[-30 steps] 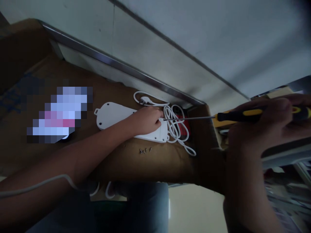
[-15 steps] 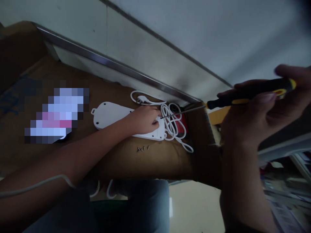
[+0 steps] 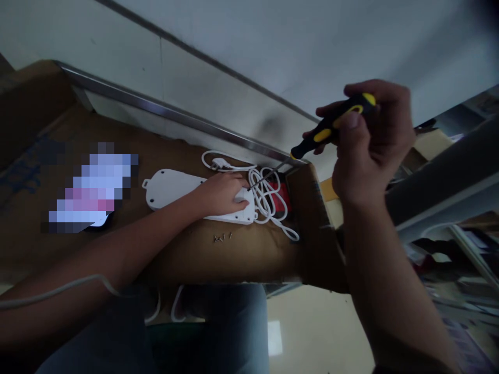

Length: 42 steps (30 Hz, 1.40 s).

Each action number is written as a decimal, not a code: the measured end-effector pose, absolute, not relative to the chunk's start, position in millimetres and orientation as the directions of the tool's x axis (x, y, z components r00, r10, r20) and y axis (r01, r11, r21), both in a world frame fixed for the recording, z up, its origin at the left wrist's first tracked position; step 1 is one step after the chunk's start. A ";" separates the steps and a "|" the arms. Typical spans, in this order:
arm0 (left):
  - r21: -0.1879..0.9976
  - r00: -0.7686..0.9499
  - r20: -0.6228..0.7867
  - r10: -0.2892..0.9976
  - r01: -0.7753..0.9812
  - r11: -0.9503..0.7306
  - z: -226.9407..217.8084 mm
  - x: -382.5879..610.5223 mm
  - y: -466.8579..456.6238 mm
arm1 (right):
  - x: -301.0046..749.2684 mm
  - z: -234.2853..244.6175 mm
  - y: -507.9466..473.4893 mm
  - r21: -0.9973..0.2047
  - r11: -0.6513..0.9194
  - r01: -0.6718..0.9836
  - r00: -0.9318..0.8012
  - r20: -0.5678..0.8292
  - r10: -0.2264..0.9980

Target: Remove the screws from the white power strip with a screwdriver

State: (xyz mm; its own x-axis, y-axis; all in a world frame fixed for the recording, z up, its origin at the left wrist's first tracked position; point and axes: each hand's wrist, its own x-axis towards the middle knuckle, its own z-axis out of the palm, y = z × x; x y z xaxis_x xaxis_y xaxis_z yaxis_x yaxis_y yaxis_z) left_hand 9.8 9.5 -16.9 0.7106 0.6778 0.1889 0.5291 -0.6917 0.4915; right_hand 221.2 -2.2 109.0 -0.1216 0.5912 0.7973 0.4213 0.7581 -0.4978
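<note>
White power strip, underside up, with screwdriver at it.
Strip lies flat under left hand fingers; black-yellow shaft angled down from right hand, tip just beside left fingertips. Small screws lie loose just below those fingers.

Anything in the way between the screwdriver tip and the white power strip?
Nothing visible at the tip: the screwdriver held in the right hand ends close to the power strip's end, by the left hand. Only the coiled white cable lies beneath the shaft.
</note>
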 end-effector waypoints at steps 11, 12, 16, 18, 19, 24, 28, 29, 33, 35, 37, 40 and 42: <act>0.500 0.710 0.201 0.675 0.518 -0.694 -19.2 10.2 9.6 | 204.6 88.5 21.4 -0.635 0.760 0.139 0.054 0.771 0.635; 0.500 0.713 0.195 0.673 0.519 -0.694 -19.1 10.2 9.7 | 204.1 89.7 18.7 -0.649 0.753 0.105 0.050 0.760 0.648; 0.505 0.717 0.170 0.676 0.526 -0.684 -17.2 10.5 9.4 | 198.6 94.0 5.1 -0.632 0.770 0.088 0.077 0.775 0.628; 0.504 0.713 0.167 0.681 0.532 -0.680 -16.5 10.8 9.1 | 196.1 93.7 3.2 -0.568 0.815 0.116 0.111 0.823 0.557; 0.503 0.713 0.166 0.682 0.533 -0.680 -16.4 10.9 9.0 | 195.9 93.1 4.4 -0.534 0.836 0.126 0.123 0.845 0.521; 0.501 0.716 0.196 0.670 0.514 -0.696 -18.5 10.7 9.2 | 203.1 94.1 18.9 -0.586 0.810 0.034 0.178 0.801 0.572; 0.511 0.717 0.204 0.667 0.503 -0.697 -18.9 10.2 9.1 | 203.2 97.4 13.7 -0.606 0.795 -0.024 0.132 0.786 0.604; 0.514 0.715 0.200 0.670 0.505 -0.693 -18.5 10.2 8.9 | 201.3 97.3 9.8 -0.611 0.791 0.010 0.115 0.787 0.606; 0.521 0.710 0.179 0.681 0.519 -0.678 -17.2 11.4 7.8 | 194.9 94.4 0.9 -0.606 0.789 0.099 0.103 0.795 0.598; 0.519 0.707 0.175 0.685 0.525 -0.674 -17.6 12.2 7.5 | 196.5 93.6 3.5 -0.597 0.800 0.058 0.098 0.801 0.591; 0.514 0.706 0.178 0.686 0.528 -0.676 -18.5 12.8 7.5 | 200.5 94.1 7.9 -0.638 0.770 -0.008 0.086 0.767 0.636; 0.506 0.705 0.181 0.686 0.531 -0.680 -19.3 12.9 7.5 | 203.9 95.0 10.7 -0.719 0.693 -0.052 0.056 0.690 0.721; 0.509 0.702 0.171 0.691 0.537 -0.673 -18.8 13.0 7.4 | 201.7 93.7 9.4 -0.721 0.692 0.023 0.078 0.692 0.718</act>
State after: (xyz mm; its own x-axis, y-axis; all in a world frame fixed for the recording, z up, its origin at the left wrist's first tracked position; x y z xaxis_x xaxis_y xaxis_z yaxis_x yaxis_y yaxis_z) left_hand 13.0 7.4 -18.8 0.7024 0.6908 0.1715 0.5372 -0.6726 0.5089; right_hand 201.7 9.4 93.7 0.0784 0.7180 0.6917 0.0233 0.6923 -0.7213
